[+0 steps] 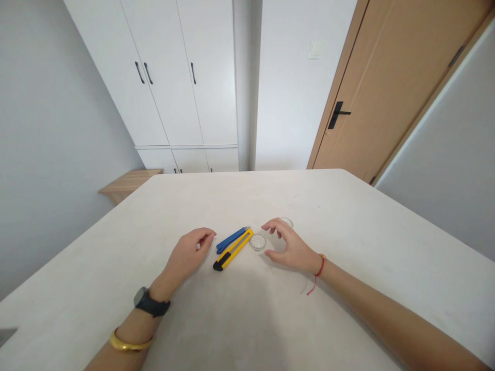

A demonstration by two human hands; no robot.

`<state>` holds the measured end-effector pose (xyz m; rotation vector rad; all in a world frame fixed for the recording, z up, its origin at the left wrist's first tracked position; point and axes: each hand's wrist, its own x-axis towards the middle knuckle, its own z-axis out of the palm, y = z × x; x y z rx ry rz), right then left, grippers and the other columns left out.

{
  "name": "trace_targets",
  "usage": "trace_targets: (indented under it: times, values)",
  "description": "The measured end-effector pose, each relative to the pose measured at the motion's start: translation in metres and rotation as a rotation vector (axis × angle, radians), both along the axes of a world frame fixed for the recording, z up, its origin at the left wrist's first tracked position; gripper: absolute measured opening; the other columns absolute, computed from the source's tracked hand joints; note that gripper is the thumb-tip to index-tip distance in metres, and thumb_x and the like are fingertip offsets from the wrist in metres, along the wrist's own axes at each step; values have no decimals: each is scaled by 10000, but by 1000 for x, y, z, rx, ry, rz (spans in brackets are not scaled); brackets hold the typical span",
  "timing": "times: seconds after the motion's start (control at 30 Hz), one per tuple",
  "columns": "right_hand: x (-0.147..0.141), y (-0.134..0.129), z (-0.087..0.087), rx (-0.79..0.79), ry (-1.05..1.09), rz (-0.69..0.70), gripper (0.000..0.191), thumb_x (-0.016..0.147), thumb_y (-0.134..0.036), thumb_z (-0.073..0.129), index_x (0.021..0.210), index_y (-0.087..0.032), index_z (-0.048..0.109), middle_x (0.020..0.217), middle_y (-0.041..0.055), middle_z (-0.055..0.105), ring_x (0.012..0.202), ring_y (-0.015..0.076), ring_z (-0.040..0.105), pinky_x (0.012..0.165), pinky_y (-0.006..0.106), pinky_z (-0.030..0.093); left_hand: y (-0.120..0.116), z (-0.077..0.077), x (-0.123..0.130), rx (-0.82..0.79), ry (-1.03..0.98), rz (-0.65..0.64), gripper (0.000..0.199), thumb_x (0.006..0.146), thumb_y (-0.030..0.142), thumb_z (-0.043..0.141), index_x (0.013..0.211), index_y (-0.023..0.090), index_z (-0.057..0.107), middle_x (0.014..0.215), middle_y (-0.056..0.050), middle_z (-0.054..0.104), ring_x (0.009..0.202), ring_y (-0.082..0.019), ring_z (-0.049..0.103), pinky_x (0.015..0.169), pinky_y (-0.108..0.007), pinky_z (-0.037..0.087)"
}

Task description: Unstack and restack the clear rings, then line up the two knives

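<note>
Left hand (187, 256) and right hand (291, 247) apart, seemingly empty, over a white surface (348, 216), flanking a yellow-and-black utility knife (232, 250), a slim blue plastic knife (231, 240) and a clear round plastic disc (258, 242), a careless brush risking knocking them askew.

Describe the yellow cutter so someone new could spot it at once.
On the white table, look between the left hand and the right hand. The yellow utility knife lies slanted there, set apart by its black end and wider body beside the blue cutter.
</note>
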<state>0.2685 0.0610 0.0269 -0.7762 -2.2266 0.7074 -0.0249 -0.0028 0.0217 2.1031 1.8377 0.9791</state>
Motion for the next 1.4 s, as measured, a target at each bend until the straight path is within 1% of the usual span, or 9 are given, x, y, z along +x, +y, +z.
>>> trace_targets:
  times: [0.1, 0.23, 0.33, 0.5, 0.7, 0.9, 1.13, 1.27, 1.4]
  values:
    - [-8, -4, -14, -47, -52, -21, 526, 676, -163, 671, 1170, -218, 500, 1116, 87, 542, 1015, 236, 534, 852, 388, 468, 0, 1, 1, 16, 7, -5, 276, 905, 355, 431, 868, 207, 661, 839, -34, 698, 715, -170, 592, 674, -285, 459]
    - [-12, 1, -29, -18, -110, -95, 577, 666, -259, 738, 1191, -197, 509, 1172, 119, 520, 1114, 287, 492, 988, 483, 407, 0, 3, 2, 19, 9, -3, 266, 903, 346, 434, 874, 207, 658, 857, -38, 703, 740, -175, 604, 692, -294, 467]
    - [-15, 4, -33, -19, -131, -125, 550, 682, -316, 753, 1171, -184, 538, 1147, 122, 541, 1094, 289, 499, 984, 490, 409, -1, 2, 2, 21, 9, -1, 268, 905, 346, 429, 875, 208, 657, 861, -40, 704, 743, -176, 608, 687, -291, 469]
    - [-17, 6, -36, -13, -124, -142, 487, 710, -318, 746, 1145, -182, 571, 1110, 110, 579, 1053, 271, 528, 955, 454, 432, -1, 2, 3, 12, 11, 3, 268, 899, 345, 437, 870, 204, 664, 842, -36, 704, 720, -170, 608, 666, -282, 467]
    - [-18, 6, -36, -26, -158, -150, 513, 698, -348, 772, 1137, -161, 585, 1101, 122, 587, 1035, 276, 528, 948, 463, 434, -1, 2, 4, 18, 11, -9, 270, 902, 347, 442, 876, 201, 668, 864, -39, 709, 740, -170, 614, 693, -284, 476]
    - [-20, 6, -34, -25, -150, -154, 414, 711, -326, 765, 1072, -183, 618, 1039, 101, 597, 989, 266, 536, 915, 453, 447, -1, 1, 3, 2, 15, -10, 276, 906, 352, 434, 889, 204, 666, 870, -45, 708, 744, -177, 608, 697, -292, 473]
    - [-20, 6, -35, -14, -116, -146, 389, 717, -296, 751, 1072, -193, 626, 1030, 96, 597, 986, 260, 544, 913, 451, 451, -1, 2, 4, 5, 31, -13, 279, 907, 350, 432, 863, 207, 667, 835, -36, 706, 712, -170, 607, 668, -283, 466]
    - [-17, 7, -28, 8, -37, -128, 388, 737, -286, 723, 1103, -212, 616, 1057, 89, 601, 1012, 253, 555, 928, 434, 448, -1, 1, 3, 1, 30, -14, 274, 904, 351, 438, 857, 205, 665, 839, -35, 708, 720, -170, 615, 679, -281, 471]
    - [-5, 18, -16, 31, -3, -173, 359, 751, -293, 698, 1093, -212, 624, 1059, 90, 606, 1016, 252, 552, 910, 425, 448, 0, -1, 2, 3, 30, -14, 268, 899, 346, 440, 867, 209, 669, 854, -35, 712, 742, -173, 622, 695, -282, 476]
